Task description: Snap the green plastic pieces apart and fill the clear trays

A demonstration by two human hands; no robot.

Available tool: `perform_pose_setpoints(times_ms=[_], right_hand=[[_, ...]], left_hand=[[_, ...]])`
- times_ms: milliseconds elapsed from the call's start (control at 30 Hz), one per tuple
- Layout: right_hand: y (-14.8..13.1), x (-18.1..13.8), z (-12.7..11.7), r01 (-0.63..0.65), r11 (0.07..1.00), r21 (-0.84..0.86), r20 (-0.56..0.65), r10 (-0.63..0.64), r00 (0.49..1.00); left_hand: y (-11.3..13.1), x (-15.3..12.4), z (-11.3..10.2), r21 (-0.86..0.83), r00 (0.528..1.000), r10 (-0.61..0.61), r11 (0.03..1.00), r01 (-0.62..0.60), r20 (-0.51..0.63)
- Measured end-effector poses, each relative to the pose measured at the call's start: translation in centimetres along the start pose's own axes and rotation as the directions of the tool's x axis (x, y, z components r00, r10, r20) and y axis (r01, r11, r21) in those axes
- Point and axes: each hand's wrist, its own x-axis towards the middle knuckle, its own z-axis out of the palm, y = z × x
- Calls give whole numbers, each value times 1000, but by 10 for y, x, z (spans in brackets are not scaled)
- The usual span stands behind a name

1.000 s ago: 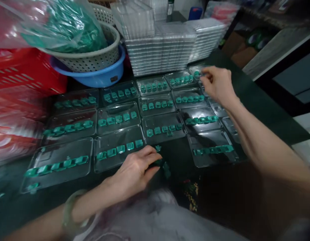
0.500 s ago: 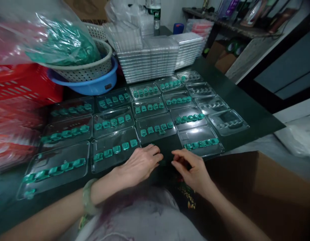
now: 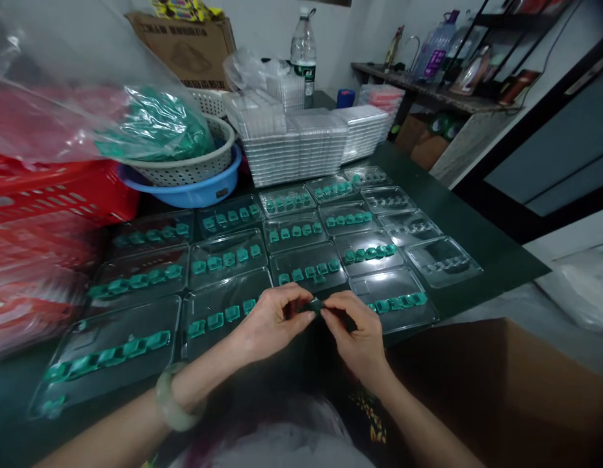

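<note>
Both hands pinch one green clip together: left hand and right hand fingertips closed on it, just above the near clear trays. Likely light, stiff plastic, slippery; grip its edges.

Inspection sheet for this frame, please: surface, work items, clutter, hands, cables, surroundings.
Surface: dark green table, mostly covered by trays.
Work items: one small green part pinched between both hands; clear trays in a grid, most holding a row of green parts, four at right without.
Clutter: tray stack, basket in blue bowl, bag of green parts, red crates.
Hands: left hand and right hand, each with a fingertip grip on the part.
Cables: nothing seen.
Surroundings: bottle, cardboard box, shelf.
</note>
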Motion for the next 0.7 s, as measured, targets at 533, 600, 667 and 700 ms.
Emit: perform_pose_setpoints(times_ms=[533, 600, 667, 700], right_hand=[[5, 38, 7, 20, 980, -198, -250, -70, 966], [13, 47, -4, -28, 975, -222, -330, -48, 943], [23, 55, -22, -134, 966, -221, -475, 14, 880], [26, 58, -31, -187, 964, -188, -521, 64, 851]], left_hand=[[27, 19, -2, -224, 983, -181, 959, 175, -9], [34, 10, -3, -167, 996, -84, 983, 77, -34], [39, -2, -5, -176, 1000, 9, 984, -11, -11], [40, -7, -7, -203, 999, 42, 978, -40, 6]])
